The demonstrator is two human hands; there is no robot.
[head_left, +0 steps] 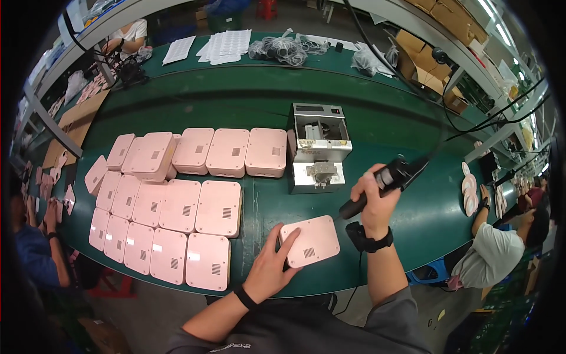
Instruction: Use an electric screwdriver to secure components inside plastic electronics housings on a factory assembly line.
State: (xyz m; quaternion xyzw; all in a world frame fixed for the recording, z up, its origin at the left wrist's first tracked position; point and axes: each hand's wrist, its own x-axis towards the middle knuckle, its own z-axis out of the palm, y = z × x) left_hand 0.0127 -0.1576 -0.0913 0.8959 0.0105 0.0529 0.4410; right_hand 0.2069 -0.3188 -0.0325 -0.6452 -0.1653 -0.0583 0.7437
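Observation:
My left hand (270,263) grips the left edge of a pink square plastic housing (315,238), fingers on its top and thumb along its near side. The housing has rounded corners, small holes at them and a slotted vent, and lies slightly turned near the table's front edge. In my right hand (375,200) is a black electric screwdriver (394,178), held tilted to the right of the housing and above the table. A cord runs up from its far end. The screwdriver's bit is not clearly visible.
Rows of similar pink housings (218,207) cover the left of the green table (259,206), some stacked. A metal screw feeder (318,147) stands beyond my hands. Plastic bags (289,48) and white sheets (225,47) lie at the back. Other people sit at both sides.

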